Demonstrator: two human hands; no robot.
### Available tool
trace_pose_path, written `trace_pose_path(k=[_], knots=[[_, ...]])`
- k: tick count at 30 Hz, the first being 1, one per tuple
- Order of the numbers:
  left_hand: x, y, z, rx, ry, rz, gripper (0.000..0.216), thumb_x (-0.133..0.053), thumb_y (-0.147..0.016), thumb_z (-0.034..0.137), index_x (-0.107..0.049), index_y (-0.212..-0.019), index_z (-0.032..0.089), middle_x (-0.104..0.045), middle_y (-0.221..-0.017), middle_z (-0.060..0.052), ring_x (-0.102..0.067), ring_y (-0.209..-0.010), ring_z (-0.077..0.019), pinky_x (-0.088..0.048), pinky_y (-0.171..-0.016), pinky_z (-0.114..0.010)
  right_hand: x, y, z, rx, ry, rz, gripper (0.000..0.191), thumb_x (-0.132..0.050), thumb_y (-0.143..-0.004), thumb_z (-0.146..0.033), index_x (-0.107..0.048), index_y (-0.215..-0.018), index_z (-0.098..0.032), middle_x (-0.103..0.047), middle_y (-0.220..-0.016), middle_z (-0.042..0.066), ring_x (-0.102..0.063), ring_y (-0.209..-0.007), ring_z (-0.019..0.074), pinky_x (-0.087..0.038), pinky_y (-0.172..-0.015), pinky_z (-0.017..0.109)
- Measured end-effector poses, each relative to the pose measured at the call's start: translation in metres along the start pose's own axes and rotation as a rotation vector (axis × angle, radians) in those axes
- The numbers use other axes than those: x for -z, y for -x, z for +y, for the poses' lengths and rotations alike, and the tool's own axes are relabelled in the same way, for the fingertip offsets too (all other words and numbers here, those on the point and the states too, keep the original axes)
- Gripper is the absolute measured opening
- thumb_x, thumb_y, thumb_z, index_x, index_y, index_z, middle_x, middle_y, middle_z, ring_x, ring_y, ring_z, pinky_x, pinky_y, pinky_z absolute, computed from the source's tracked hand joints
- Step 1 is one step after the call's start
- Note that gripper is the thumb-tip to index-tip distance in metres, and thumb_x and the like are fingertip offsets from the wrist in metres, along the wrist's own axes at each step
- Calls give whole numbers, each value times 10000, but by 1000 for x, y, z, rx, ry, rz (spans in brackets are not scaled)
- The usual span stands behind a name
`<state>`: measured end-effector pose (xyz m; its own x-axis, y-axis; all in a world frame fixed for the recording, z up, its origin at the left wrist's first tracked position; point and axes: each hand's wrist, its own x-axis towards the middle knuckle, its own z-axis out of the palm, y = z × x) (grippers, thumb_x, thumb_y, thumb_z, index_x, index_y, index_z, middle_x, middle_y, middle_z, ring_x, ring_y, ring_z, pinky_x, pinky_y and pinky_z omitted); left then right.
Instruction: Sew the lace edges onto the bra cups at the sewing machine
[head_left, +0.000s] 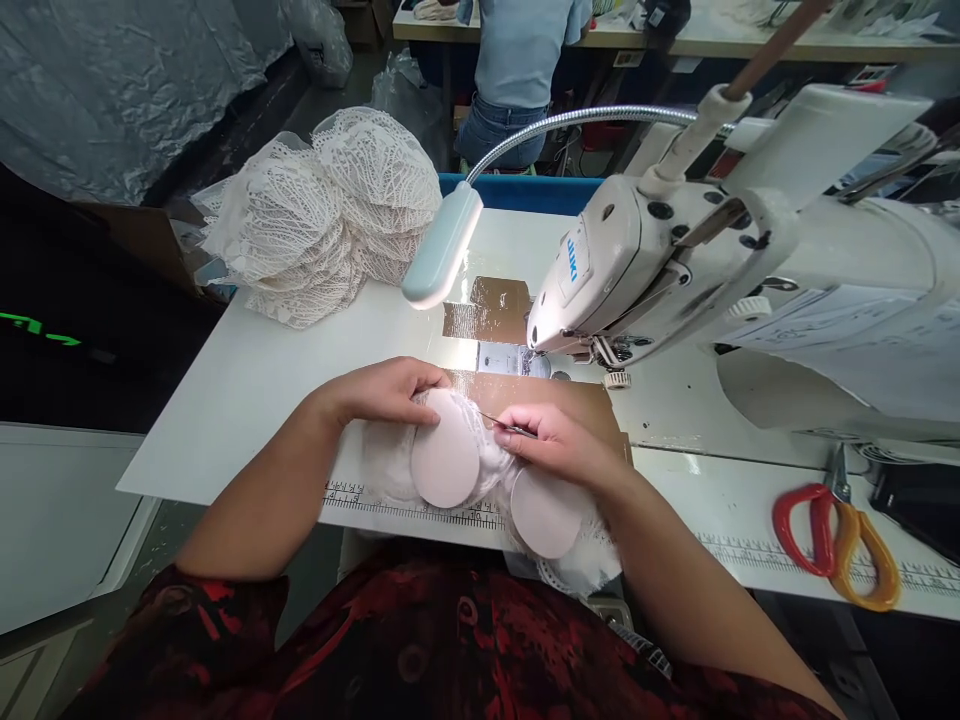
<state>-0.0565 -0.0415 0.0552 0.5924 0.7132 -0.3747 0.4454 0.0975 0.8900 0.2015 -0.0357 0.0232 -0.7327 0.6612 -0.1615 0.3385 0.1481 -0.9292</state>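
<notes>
A white lace bra piece with two pale pink round cups (pixel 447 458) lies on the near edge of the white sewing table (pixel 247 390). My left hand (pixel 390 390) rests on the left cup's upper edge, fingers curled and pressing the lace. My right hand (pixel 559 440) is closed in a pinch on thin metal tweezers (pixel 504 424), whose tip points left at the lace between the cups. The second cup (pixel 546 512) sits below my right hand, partly over the table edge.
A white sewing machine (pixel 675 260) stands at the right with a gooseneck lamp (pixel 442 245) shining down. A pile of white lace cups (pixel 330 215) sits far left. Red and orange scissors (pixel 832 535) lie at right. Another person sits beyond the table.
</notes>
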Motion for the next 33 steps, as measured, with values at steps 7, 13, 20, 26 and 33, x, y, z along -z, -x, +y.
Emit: trace_pose_path(k=[7,13,20,26,33], knots=[[-19,-7,4,-60,32,89,273,-694,-786,319,-636,-982,138,-618,-920,-41,-553,-817,-151,-431,-674,-216,-15,-8,4,-4,-122,224,223,-611,-833,-404,-608,-861,-183,-554,-734,-2,-469,-651,131,-383,-585,257],[-32,-18,0,-85,73,195,281,-713,-775,358,-644,-942,142,-599,-888,-24,-521,-787,-131,-409,-674,-215,-15,-5,4,61,-83,270,180,-571,-858,-348,-639,-835,-183,-599,-739,7,-516,-680,148,-412,-624,272],[-36,-22,3,27,260,156,279,-721,-771,382,-671,-841,117,-585,-742,-17,-512,-669,-115,-395,-591,-213,-17,-6,14,97,-304,333,350,-579,-885,-397,-583,-1172,-197,-656,-975,57,-605,-855,169,-487,-774,298],[-38,-20,5,110,370,250,261,-758,-740,369,-703,-813,124,-628,-709,-24,-544,-647,-122,-425,-581,-218,-13,-3,17,71,-358,299,375,-531,-901,-462,-616,-1134,-181,-582,-752,9,-523,-636,122,-458,-630,276],[-41,-22,1,60,381,297,258,-764,-727,359,-729,-827,124,-656,-759,-46,-555,-707,-144,-421,-638,-241,-11,-3,12,35,-385,222,323,-639,-821,-407,-633,-1044,-173,-633,-834,38,-563,-691,142,-456,-626,289]])
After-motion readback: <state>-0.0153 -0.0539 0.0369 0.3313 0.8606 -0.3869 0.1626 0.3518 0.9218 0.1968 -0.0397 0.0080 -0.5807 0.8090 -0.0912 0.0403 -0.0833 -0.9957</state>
